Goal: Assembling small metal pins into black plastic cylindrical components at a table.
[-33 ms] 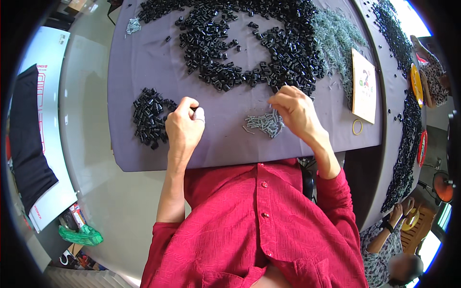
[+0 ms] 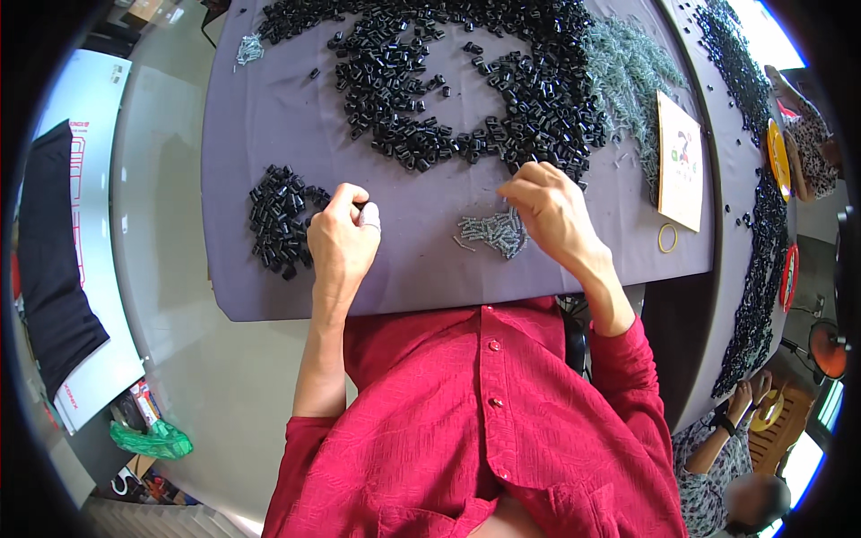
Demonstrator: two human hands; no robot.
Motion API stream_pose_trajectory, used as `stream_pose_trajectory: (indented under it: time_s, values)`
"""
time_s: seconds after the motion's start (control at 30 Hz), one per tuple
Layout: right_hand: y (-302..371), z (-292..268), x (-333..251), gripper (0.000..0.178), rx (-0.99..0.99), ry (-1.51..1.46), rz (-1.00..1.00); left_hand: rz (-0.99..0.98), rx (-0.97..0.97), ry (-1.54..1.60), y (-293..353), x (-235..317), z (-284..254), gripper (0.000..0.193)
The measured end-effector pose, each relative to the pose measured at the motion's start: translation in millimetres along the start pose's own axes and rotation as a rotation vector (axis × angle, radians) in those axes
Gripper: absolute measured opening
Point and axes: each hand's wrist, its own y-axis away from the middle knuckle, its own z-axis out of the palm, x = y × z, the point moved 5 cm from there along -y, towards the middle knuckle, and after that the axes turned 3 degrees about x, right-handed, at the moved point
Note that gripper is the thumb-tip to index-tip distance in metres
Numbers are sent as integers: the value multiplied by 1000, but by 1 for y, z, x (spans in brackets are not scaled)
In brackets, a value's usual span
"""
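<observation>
My left hand (image 2: pixel 343 235) is closed, with the thumb pressed to the curled forefinger. A bit of a small black plastic piece shows between them. Beside it on the left lies a small heap of black plastic pieces (image 2: pixel 276 215). My right hand (image 2: pixel 554 213) is pinched shut just above and right of a little pile of grey metal screws (image 2: pixel 489 231). Whatever its fingertips hold is too small to make out. Beyond both hands spreads a large heap of glossy black plastic pieces (image 2: pixel 538 108).
A wide heap of screws (image 2: pixel 628 67) lies at the far right, beside a pale printed board (image 2: pixel 679 161) and a yellow ring (image 2: pixel 667 238). Left on the grey-covered table (image 2: pixel 269 300) is a small screw cluster (image 2: pixel 249 49). At another table, people's hands (image 2: pixel 740 403) work over black pieces.
My right hand has shifted very slightly to the left. My left hand has barely moved and keeps its grip.
</observation>
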Motion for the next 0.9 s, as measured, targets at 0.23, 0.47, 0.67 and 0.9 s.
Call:
stream_pose_trajectory:
  time_s: [0.23, 0.47, 0.67, 0.9]
  values:
    - [-6, 12, -5, 2, -37, 146, -112, 14, -6, -165, 3, 14, -9, 18]
    - [-7, 19, -2, 10, -39, 207, -89, 67, -1, 7, -3, 32, -1, 9]
    - [-7, 13, 0, 9, -73, 118, -80, 145, 65, 99, -35, 52, 8, 8]
    - [-6, 7, -4, 4, -115, 81, -75, 283, 110, -61, -100, 80, 32, 12]
